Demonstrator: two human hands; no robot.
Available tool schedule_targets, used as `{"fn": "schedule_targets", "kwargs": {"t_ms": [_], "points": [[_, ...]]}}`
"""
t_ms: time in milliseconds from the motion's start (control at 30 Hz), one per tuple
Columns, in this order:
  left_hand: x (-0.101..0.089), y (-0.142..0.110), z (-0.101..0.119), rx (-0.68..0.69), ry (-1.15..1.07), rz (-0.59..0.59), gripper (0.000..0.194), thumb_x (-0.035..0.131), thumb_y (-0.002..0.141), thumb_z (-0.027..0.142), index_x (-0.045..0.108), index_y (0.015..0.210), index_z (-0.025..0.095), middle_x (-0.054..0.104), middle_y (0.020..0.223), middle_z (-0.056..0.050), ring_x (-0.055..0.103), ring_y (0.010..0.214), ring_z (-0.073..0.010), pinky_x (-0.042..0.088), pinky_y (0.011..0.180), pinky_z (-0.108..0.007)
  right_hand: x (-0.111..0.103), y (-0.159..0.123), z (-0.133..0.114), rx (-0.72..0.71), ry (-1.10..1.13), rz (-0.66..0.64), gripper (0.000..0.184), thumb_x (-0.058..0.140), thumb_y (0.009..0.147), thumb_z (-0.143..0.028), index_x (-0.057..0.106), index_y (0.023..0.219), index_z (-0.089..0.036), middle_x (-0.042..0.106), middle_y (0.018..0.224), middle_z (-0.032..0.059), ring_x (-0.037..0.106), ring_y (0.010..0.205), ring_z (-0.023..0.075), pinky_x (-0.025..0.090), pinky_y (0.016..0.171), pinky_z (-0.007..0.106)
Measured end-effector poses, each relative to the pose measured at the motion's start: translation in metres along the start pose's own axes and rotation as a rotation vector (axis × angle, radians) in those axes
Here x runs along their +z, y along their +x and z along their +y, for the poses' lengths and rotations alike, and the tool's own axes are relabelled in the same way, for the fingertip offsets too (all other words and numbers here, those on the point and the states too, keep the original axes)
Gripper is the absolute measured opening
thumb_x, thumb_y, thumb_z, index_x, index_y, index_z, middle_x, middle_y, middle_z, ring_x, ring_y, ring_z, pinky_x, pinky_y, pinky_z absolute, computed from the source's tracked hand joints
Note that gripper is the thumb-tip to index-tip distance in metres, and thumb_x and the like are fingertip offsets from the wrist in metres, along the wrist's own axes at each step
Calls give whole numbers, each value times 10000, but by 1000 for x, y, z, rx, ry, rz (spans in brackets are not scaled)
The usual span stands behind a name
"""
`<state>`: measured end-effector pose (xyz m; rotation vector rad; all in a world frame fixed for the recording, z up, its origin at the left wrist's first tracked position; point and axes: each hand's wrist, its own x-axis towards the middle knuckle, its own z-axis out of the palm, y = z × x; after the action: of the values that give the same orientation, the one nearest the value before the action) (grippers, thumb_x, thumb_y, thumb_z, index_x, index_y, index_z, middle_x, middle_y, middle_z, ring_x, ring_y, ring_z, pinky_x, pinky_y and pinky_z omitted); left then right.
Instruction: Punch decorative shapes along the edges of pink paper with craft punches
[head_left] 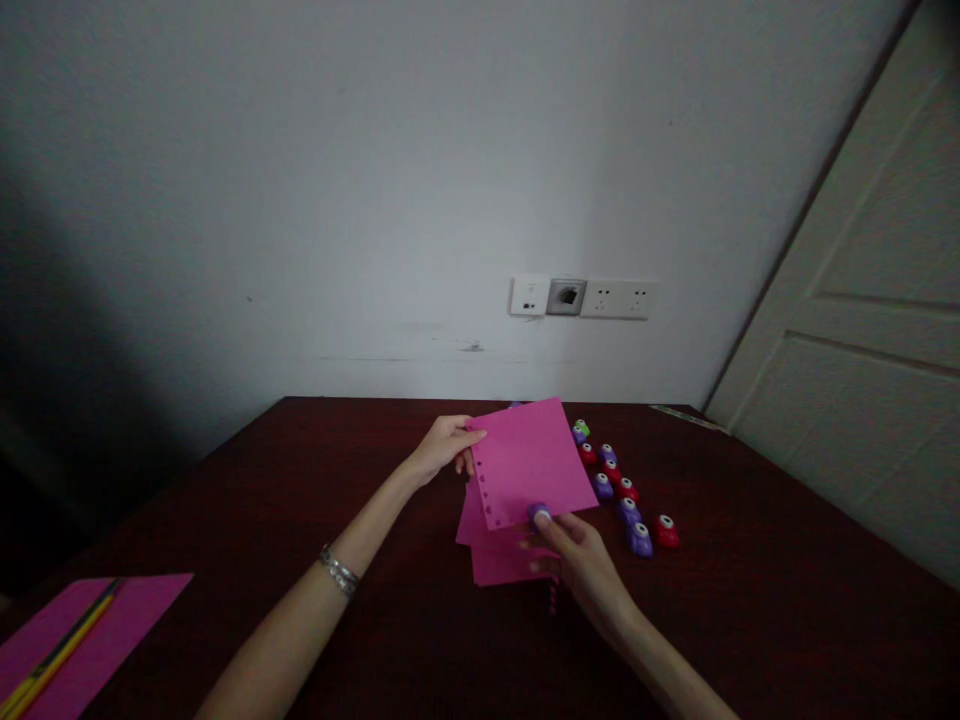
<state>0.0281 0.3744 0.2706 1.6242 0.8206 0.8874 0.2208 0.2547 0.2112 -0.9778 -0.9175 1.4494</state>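
A square sheet of pink paper (534, 455) is held up, tilted, above the table, with a row of small punched shapes down its left edge. My left hand (444, 447) pinches its upper left corner. At the lower edge my right hand (581, 560) grips a small purple craft punch (538, 514), thumb on its white top; the punch sits against the paper's edge. More pink sheets (504, 568) lie beneath, partly hidden by the held sheet and my right hand. Right of the paper stand several purple punches (640, 540) and red punches (667, 531), with a green one (583, 427) farther back.
On the dark red table (322, 480), another pink sheet (142, 610) lies at the left with yellow and dark pencils (71, 640) on it. A wall with sockets (616, 299) rises behind, and a pale door (862, 300) stands at the right.
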Motion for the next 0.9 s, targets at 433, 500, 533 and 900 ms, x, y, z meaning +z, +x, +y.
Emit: {"fn": "schedule_targets", "kwargs": {"t_ms": [433,500,533,900], "points": [[-2,-1,0,-2,-1,2,277,570,756,361,541,865,107,575,501,4,535,377,-99,326,338,-198,1,-1,-1,-15,27,4,333,701,628,-410,624,767,-117,670,731,93,631,655,190,494,502,268],[-2,-1,1,-7,0,-1,282,570,754,360,544,872,105,575,502,2,532,376,-97,317,338,-197,2,-1,0,-16,31,11,326,700,630,-408,623,758,-118,669,721,88,631,647,188,492,498,264],[-2,-2,1,-11,2,-3,284,570,755,360,546,877,104,576,502,0,530,374,-95,309,338,-196,2,-2,-1,-15,33,15,319,701,631,-406,622,752,-121,669,717,84,630,647,187,491,499,263],[-3,-3,4,-20,-1,-30,265,567,760,357,549,862,113,562,485,11,524,364,-86,285,331,-187,1,-2,1,-9,39,2,280,695,651,-378,617,764,-135,668,717,71,626,661,183,487,514,267]]}}
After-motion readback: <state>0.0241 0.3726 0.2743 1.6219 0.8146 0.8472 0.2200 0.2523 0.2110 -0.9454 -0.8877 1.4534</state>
